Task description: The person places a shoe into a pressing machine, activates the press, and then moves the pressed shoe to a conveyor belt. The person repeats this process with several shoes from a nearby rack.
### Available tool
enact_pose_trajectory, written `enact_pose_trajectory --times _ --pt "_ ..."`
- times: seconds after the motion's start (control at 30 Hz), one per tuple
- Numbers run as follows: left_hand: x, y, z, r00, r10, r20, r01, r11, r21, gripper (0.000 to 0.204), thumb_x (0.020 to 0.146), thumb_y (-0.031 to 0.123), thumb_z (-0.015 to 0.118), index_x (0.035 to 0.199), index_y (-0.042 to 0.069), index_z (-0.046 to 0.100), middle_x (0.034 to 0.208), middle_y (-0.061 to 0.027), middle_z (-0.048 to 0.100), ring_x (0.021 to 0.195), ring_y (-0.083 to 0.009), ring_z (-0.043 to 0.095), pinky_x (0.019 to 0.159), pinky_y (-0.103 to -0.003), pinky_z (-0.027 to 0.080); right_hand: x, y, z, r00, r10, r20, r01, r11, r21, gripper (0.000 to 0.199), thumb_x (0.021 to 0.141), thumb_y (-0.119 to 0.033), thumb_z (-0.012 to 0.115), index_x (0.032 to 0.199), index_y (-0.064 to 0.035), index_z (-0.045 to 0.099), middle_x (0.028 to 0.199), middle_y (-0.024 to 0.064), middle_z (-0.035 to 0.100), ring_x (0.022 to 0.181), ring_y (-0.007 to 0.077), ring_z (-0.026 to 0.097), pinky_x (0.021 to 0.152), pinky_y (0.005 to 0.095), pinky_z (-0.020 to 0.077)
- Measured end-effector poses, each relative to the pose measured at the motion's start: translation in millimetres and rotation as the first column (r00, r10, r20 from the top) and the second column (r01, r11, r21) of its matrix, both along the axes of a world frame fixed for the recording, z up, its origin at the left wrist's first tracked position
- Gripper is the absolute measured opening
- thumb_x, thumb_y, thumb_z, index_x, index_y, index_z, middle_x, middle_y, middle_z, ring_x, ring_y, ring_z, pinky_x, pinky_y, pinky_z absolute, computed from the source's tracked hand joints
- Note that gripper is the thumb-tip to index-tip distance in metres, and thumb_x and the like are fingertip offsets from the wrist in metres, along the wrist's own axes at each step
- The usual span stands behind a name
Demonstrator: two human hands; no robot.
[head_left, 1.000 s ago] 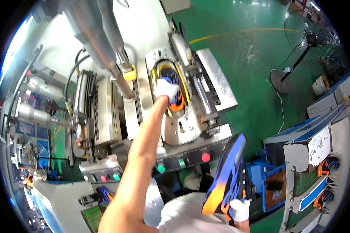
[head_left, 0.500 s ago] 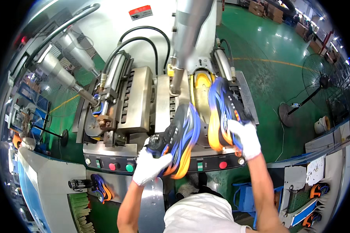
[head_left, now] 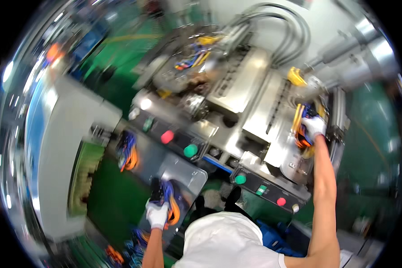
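My left hand (head_left: 157, 215), white-gloved, is closed on a black, blue and orange sneaker (head_left: 173, 206), low over or on the grey metal shelf (head_left: 192, 177); contact with the shelf is unclear. At the machine's right station, my gloved right hand (head_left: 315, 126) grips another sneaker (head_left: 303, 137) of the same colours, partly hidden by the hand and blurred. A yellow piece (head_left: 296, 77) shows just beyond that shoe. Farther left along the shelf lies a third sneaker (head_left: 128, 152). At the left station, blue, orange and yellow shoe parts (head_left: 194, 58) are smeared by motion.
Control panels with green and red buttons (head_left: 190, 151) edge the machine's front. Thick hoses (head_left: 295, 35) arch behind its metal blocks (head_left: 241, 82). A grey cabinet (head_left: 71, 134) stands at left. More shoes (head_left: 116, 254) are low at left, and something blue (head_left: 272, 239) is beside me.
The view has turned left. My left hand has carried its sneaker from the machine's front down to the shelf. My right hand has moved its sneaker farther into the right station.
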State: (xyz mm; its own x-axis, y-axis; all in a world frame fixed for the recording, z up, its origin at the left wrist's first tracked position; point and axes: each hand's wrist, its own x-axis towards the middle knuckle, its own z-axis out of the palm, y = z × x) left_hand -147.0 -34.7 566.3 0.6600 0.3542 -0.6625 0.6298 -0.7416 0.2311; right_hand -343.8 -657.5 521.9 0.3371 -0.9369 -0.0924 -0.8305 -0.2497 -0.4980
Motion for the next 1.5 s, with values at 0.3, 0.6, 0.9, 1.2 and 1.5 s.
enact_pose_trajectory --times 0.3,0.6,0.9,1.2,1.5 --pt "-16.4 51.7 -202.8 0.82 0.132 0.557 0.035 0.96 -0.278 0.056 0.077 0.031 0.08 0.12 0.003 0.059 0.107 -0.0201 0.068 0.099 -0.0407 0.067 0.089 -0.051 0.053 4.0 67.6 -15.2 0.995 0.049 0.085 0.0 0.866 -0.5 0.076 0.087 -0.027 0.081 0.146 0.0072 0.048 0.144 0.0222 0.057 0.127 0.0318 0.057 0.109 0.0417 0.0445" --pt "80.7 157.9 -178.8 0.683 -0.576 0.45 0.73 0.566 -0.384 0.074 0.09 0.048 0.066 0.146 0.003 0.047 0.142 -0.0247 0.054 0.134 -0.0408 0.052 0.111 -0.048 0.044 63.0 384.6 -82.1 0.798 0.367 -0.478 -0.514 0.829 -0.221 0.118 0.072 -0.026 0.088 0.161 0.0036 0.016 0.161 0.0319 0.026 0.152 0.0453 0.022 0.126 0.0515 0.0162" --pt "405.7 337.3 -256.5 0.448 -0.463 0.765 0.648 0.757 0.079 0.028 0.094 0.01 0.058 0.12 0.013 0.068 0.125 -0.0143 0.067 0.116 -0.0367 0.063 0.1 -0.048 0.051 158.4 601.8 -97.4 0.705 0.708 0.038 -0.688 0.67 0.28 0.096 0.074 -0.023 0.089 0.149 0.0111 0.04 0.149 0.0247 0.051 0.137 0.0317 0.052 0.117 0.0397 0.0371" --pt "657.2 595.4 -317.9 0.885 -0.429 0.181 0.267 0.786 0.558 0.051 0.102 0.041 0.042 0.13 0.006 0.066 0.141 -0.0188 0.061 0.128 -0.0365 0.059 0.112 -0.05 0.043 209.9 636.0 -179.4 0.934 0.356 -0.032 -0.334 0.901 0.276 0.039 0.08 -0.003 0.079 0.117 -0.0002 0.066 0.1 0.0034 0.069 0.087 0.0154 0.063 0.081 0.0324 0.0532" --pt "683.7 620.7 -455.4 0.904 -0.415 0.099 0.306 0.792 0.529 0.056 0.101 0.047 0.043 0.138 0.007 0.059 0.146 -0.018 0.058 0.133 -0.037 0.055 0.115 -0.049 0.039 224.9 646.0 -160.7 0.847 0.45 -0.281 -0.377 0.883 0.278 0.062 0.082 0.0 0.076 0.14 0.0014 0.055 0.134 0.0124 0.063 0.117 0.0226 0.059 0.105 0.0372 0.0456"
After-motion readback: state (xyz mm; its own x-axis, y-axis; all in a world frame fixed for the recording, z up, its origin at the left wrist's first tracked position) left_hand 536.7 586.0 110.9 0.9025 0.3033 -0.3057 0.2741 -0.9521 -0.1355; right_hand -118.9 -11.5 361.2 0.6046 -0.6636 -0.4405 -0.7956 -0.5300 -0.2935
